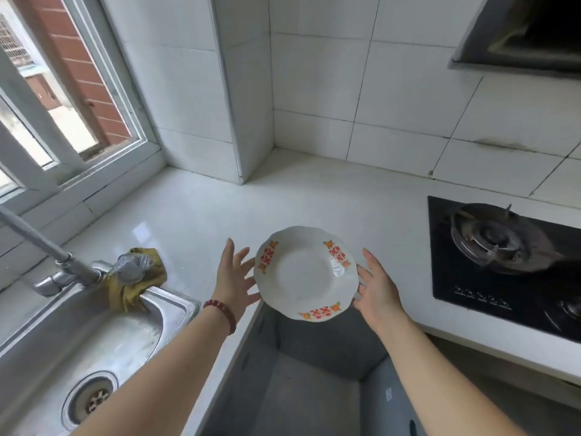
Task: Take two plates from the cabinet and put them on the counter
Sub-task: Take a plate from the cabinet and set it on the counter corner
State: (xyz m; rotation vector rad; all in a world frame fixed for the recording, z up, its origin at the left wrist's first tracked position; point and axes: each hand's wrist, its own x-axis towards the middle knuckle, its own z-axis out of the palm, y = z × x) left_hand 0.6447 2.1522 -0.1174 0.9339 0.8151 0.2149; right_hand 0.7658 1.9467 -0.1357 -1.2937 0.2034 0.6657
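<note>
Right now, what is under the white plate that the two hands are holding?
Under the near part of the plate lies the open grey cabinet space; under its far part, the white counter. The plate covers what lies directly beneath it.

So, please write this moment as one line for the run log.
stage: carrying plate | plate: between both hands, over counter edge | left hand: fingers spread at rim | right hand: supporting rim | plates on counter: none seen
</note>
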